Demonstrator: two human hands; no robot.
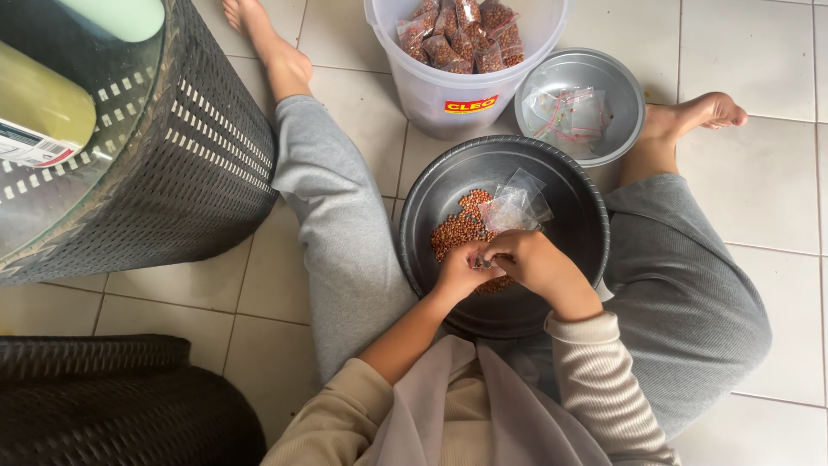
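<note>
A small clear bag point(516, 207) is pinched by the left hand point(459, 272) and right hand point(530, 263) over a dark basin point(586, 216) holding peanuts point(461, 229). Filled packets point(461, 34) are heaped in a white bucket point(457, 99); empty bags point(573, 112) lie in a grey bowl point(625, 95).

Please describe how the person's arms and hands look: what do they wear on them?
Both hands, the left hand and the right hand, are bare, with no gloves; rings or a watch cannot be made out. The left sleeve is plain beige and pushed up towards the elbow. The right sleeve is cream with fine ribbed stripes and reaches the wrist.
</note>
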